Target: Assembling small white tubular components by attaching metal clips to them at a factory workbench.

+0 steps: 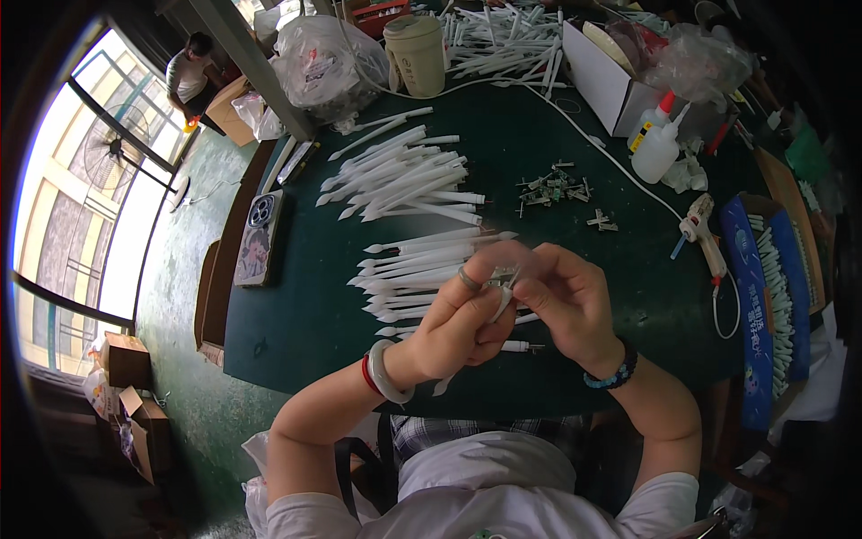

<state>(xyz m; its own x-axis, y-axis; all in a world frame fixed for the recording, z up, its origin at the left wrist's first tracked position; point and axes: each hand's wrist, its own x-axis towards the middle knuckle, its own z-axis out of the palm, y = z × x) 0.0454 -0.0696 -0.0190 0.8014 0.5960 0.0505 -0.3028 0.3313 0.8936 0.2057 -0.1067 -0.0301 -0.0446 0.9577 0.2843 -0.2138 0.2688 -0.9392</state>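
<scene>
Evidently a steadying grip

The left hand (460, 323) closes round a white candle-shaped stick (501, 306), seemingly to steady it; the right hand (573, 305) curls in at one end, blur hiding what its fingers grip. Beyond, similar sticks (417, 278) and a small heap of parts (549, 189) lie, presumably for easy reach.

White characters run down the side of the blue box (751, 310); small dark characters mark the cream cup (418, 57); the yellow label (640, 137) on the bottle (653, 122) is too small to read.
</scene>
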